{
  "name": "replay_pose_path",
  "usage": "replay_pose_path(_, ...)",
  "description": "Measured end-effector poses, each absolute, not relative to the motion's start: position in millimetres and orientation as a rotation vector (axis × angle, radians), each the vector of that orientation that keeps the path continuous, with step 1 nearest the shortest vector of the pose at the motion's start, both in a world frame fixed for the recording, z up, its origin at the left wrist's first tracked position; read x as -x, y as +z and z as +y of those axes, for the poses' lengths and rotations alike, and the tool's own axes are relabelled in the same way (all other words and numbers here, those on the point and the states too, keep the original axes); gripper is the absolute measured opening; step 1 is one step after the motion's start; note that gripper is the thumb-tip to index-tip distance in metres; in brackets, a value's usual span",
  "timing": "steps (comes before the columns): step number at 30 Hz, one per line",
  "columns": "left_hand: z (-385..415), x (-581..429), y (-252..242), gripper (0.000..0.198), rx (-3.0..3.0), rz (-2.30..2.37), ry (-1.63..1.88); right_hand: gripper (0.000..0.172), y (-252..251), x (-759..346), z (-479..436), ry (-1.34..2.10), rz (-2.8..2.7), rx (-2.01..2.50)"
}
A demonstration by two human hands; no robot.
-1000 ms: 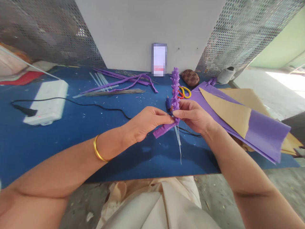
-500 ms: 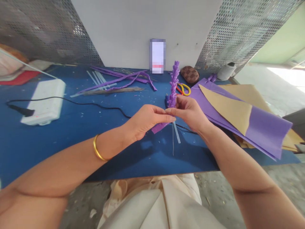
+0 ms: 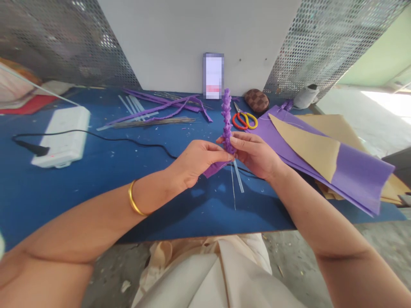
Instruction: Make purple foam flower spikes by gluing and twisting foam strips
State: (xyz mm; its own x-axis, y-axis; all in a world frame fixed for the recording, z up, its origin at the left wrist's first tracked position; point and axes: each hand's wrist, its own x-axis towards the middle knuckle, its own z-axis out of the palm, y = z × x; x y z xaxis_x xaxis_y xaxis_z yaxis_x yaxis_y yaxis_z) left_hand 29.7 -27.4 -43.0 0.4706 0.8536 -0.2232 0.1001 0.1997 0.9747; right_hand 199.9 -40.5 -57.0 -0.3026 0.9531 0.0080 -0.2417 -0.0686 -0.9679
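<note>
So compared to half a second ago, the frilly purple foam flower spike (image 3: 227,115) stands more upright and has slid a bit to the left. It was leaning right and covering part of the scissors with the red and yellow handles (image 3: 244,120); now those sit fully in view just right of it. The hands have barely shifted, still meeting in the middle over the blue table top (image 3: 96,188). The left hand (image 3: 195,160), gold bangle (image 3: 135,201) on the wrist, pinches the flat loose end of the purple strip (image 3: 213,168) between thumb and fingers, and that end pokes out below and left of the fingertips. The right hand (image 3: 257,154) is closed around the bottom of the spike, thumb on the near side, so nearly the whole frilled length rises above the grip, pointing away toward the back wall. A thin wire stem (image 3: 233,188) hangs straight down under the fingers, with a clear plastic stick (image 3: 238,177) just beside it, though I can't tell if that one is held or lying on the table. Off to the right lie the big purple foam sheets (image 3: 353,171) with tan paper (image 3: 308,149) on top, well apart from the white power strip (image 3: 62,137) on the left.
</note>
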Motion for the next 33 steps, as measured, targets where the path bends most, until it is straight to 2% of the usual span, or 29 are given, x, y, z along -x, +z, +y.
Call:
replay_pose_path(9, -25.1, -26.6, -40.5, 0.015, -1.216, 0.936, 0.661, 0.024, -59.7, -208.4, -34.5, 1.728, -1.157, 0.677)
replay_pose_path(12, -23.9, -24.5, -39.7, 0.017, -1.202, 0.887, 0.619, 0.029, -59.8, -211.4, -33.3, 1.723, -1.188, 0.680)
replay_pose_path(18, -22.5, -20.7, -37.4, 0.021, -1.262, 0.834, 0.526, 0.024, -59.6, -213.4, -33.0, 1.691, -1.226, 0.710)
replay_pose_path(27, -19.5, -19.2, -31.9, 0.015, -1.290, 0.755, 0.475, 0.019, -59.1, -211.4, -32.1, 1.617, -1.320, 0.617)
replay_pose_path(33, -19.3, -19.0, -29.7, 0.014, -1.265, 0.746, 0.455, 0.025, -56.1, -212.0, -33.3, 1.648, -1.270, 0.612)
